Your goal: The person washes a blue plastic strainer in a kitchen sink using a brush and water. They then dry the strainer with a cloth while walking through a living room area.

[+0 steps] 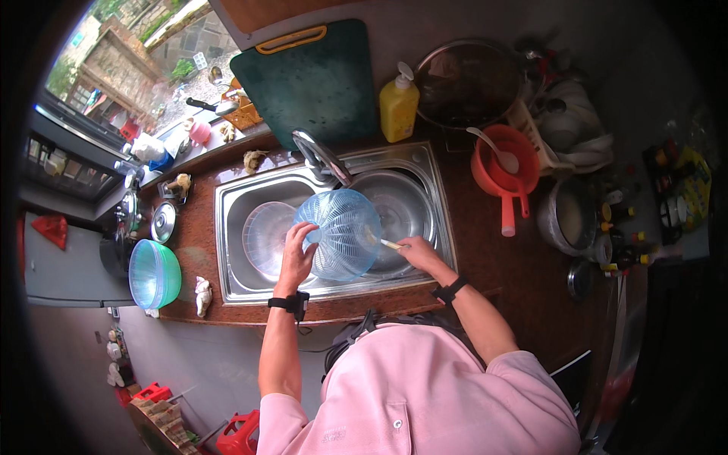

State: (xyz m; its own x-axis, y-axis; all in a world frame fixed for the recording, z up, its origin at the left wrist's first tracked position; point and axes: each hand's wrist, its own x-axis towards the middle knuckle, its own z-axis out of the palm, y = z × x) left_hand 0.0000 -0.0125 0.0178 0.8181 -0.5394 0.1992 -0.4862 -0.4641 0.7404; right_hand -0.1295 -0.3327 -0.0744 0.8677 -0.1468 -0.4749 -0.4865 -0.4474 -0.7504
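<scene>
Above the double sink a blue slotted plastic colander is held tilted, its ribbed side up. My left hand is closed on its left side, by a small round ring. In my right hand is a slim pale-handled brush, its far end against the colander's right side; the tip is hard to make out. A clear plastic basin sits in the left bowl. Behind the colander, a large metal basin fills the right bowl. The faucet reaches over from behind.
Left of the sink stand nested green and blue bowls and a pot lid. Behind are a green cutting board and a yellow pump bottle. Orange strainers with a spoon, a dish rack and a metal bowl stand right.
</scene>
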